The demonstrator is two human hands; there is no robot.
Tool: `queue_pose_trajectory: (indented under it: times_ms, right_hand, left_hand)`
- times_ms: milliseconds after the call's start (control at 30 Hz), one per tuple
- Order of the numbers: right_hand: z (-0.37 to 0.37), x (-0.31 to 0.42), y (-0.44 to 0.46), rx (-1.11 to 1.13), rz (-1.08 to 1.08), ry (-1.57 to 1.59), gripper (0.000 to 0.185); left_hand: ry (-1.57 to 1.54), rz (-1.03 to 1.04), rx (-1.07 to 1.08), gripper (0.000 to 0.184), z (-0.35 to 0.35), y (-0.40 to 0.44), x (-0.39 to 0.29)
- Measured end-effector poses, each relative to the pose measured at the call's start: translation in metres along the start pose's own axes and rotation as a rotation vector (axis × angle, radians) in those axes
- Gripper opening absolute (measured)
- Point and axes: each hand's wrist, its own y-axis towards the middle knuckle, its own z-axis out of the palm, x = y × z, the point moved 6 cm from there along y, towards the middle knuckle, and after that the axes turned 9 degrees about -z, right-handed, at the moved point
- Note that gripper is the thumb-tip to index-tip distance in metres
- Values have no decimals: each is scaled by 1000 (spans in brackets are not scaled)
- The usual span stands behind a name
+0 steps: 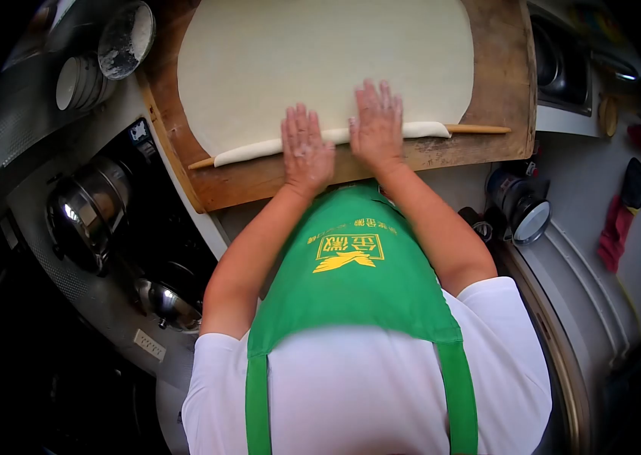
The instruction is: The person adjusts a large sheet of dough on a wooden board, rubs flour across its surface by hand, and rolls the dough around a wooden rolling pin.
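A wide, thin sheet of pale dough [320,61] covers much of a wooden board [502,83]. Its near edge is wrapped around a long wooden rolling pin [480,130], whose bare ends stick out on both sides. My left hand [306,148] lies flat on the dough-covered pin, left of the middle, fingers stretched forward. To the right of it, my right hand [377,125] also presses on the wrapped pin with an open palm, its fingertips reaching over the sheet. Flour whitens both hands. The pin's middle is hidden under the dough and my hands.
At the upper left are a bowl dusted with flour [126,39] and stacked white bowls [81,82]. Metal pots [91,208] stand on the left below them. A sink [559,61] is at the upper right, and red and black cloths [616,227] hang on the right.
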Motion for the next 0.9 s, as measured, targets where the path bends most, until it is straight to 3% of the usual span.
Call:
queue_pose_trajectory:
  times_ms: [33, 67, 200, 233, 300, 433, 567, 633, 700, 800, 900]
  right_hand:
    - [34, 18, -6, -21, -113, 22, 64]
    - [37, 15, 1, 19, -59, -5, 62]
    - [6, -1, 69, 7, -53, -74, 60]
    - [1, -8, 82, -112, 9, -76, 59]
    - [9, -20, 72, -138, 111, 18, 65]
    - [26, -24, 9, 8, -23, -62, 75]
    - [16, -44, 50, -5, -47, -86, 75]
    - [5, -71, 68, -249, 146, 70, 77]
    - [2, -73, 48, -238, 170, 37, 78]
    - [9, -63, -6, -22, 129, -82, 78]
    - [5, -76, 14, -7, 81, -138, 76]
  left_hand:
    - [-98, -21, 42, 71, 19, 2, -13]
    - [-99, -14, 49, 71, 23, 7, -10]
    - [265, -65, -9, 75, 14, 78, 7]
    - [318, -120, -11, 76, 1, 91, 6]
    - [329, -118, -3, 76, 4, 72, 18]
    - [245, 43, 65, 77, 10, 15, 39]
    - [338, -91, -13, 79, -17, 72, 65]
    - [210, -178, -100, 80, -24, 90, 86]
    - [238, -191, -75, 81, -28, 66, 95]
    - [284, -162, 15, 83, -21, 21, 107]
    - [269, -173, -8, 83, -34, 41, 127]
